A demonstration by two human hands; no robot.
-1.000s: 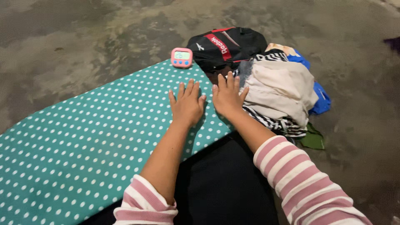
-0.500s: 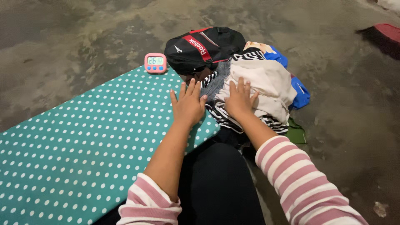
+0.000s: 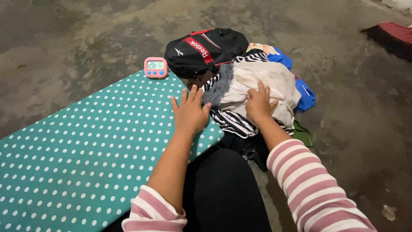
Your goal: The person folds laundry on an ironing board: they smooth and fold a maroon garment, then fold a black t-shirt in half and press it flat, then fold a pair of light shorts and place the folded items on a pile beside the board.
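Note:
My left hand (image 3: 190, 112) lies flat, fingers apart, on the near right corner of a teal board with white dots (image 3: 86, 150). My right hand (image 3: 259, 104) rests on a cream garment (image 3: 262, 81) atop a pile of clothes, fingers curled into the cloth. Under the cream piece lie a black-and-white striped garment (image 3: 234, 122) and a grey denim piece (image 3: 218, 88). Both arms wear pink-and-white striped sleeves.
A small pink digital timer (image 3: 156, 68) stands at the board's far corner. A black backpack with a red stripe (image 3: 204, 49) sits behind the pile, blue cloth (image 3: 304, 94) and green cloth (image 3: 302, 134) beside it. Bare concrete floor (image 3: 352, 129) surrounds everything; a red-edged object (image 3: 395, 32) lies far right.
My right hand has left the board's corner and moved right onto the cream garment in the clothes pile. My left hand has stayed flat on the board.

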